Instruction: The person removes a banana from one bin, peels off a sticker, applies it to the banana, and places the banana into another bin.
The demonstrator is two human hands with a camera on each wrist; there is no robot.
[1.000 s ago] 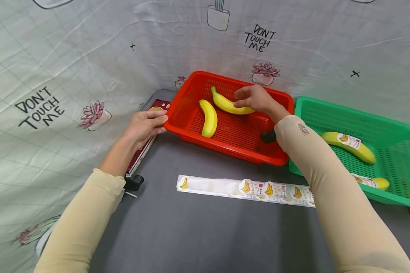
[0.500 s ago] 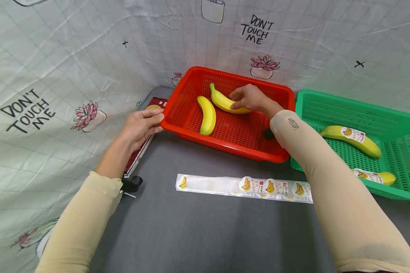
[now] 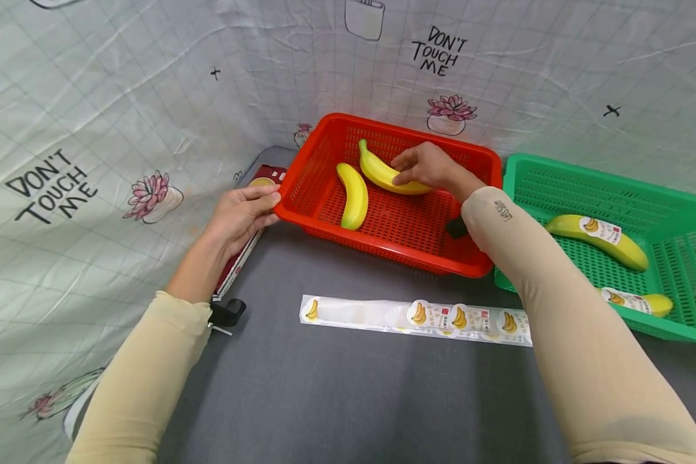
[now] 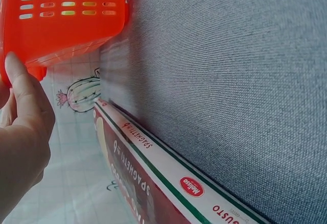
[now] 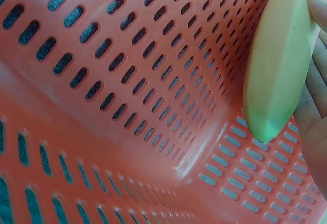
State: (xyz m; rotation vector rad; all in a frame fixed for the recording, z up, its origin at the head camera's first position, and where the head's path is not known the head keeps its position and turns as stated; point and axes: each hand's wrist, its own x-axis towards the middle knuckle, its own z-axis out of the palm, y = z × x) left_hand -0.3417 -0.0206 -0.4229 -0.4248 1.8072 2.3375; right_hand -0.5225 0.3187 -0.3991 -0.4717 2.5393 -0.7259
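Note:
A red plastic basket (image 3: 383, 251) with slotted walls stands on the grey table. My left hand (image 3: 240, 216) pinches its left corner at the rim, seen also in the left wrist view, where the fingers (image 4: 30, 91) reach the red edge. Inside, my right hand (image 3: 432, 169) holds the farther banana (image 3: 377, 166), thumb on one side and fingers on the other. The right wrist view shows this banana (image 5: 278, 60) against the slotted red wall. Another banana (image 3: 355, 196) lies in the basket to the left, untouched.
A green basket (image 3: 690, 193) to the right holds a labelled banana (image 3: 620, 248) and another labelled banana (image 3: 658, 304). A strip of banana stickers (image 3: 359, 314) lies in front. A spaghetti box (image 4: 168, 183) stands by the left hand, beside a hanging sheet (image 3: 267, 71).
My right hand has lowered onto the farther banana, its fingers closing around it. The left hand stays at the basket's corner. The head view has shifted slightly.

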